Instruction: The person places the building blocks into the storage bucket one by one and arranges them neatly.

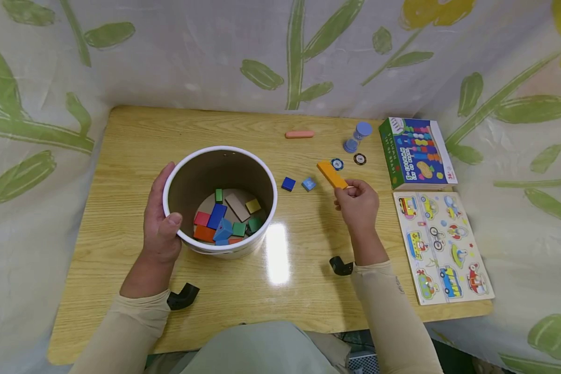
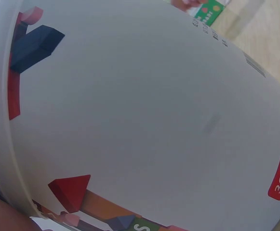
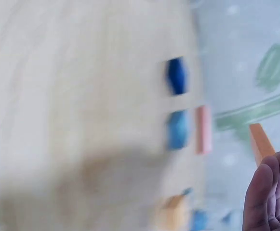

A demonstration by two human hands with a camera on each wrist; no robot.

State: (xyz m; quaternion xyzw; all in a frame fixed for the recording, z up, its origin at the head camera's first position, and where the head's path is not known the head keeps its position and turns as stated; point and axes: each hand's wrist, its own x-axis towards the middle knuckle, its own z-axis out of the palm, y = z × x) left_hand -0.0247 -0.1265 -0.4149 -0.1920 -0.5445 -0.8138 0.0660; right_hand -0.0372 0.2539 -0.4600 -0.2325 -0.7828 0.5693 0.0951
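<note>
My left hand grips the rim of a white bucket, thumb over the edge and fingers along the outer wall. Inside lie several coloured wooden blocks, among them a blue block and a plain wood block. Only the bucket's printed wall fills most of the left wrist view. Above the table my right hand pinches an orange block by one end. A second, blurred orange block shows on the table in the right wrist view. A dark blue block and a light blue block lie between bucket and right hand.
Behind lie a pink stick, a blue hourglass, a blue chip and a black chip. A bead game box and a vehicle puzzle board stand along the right edge. Painted curtains surround the table.
</note>
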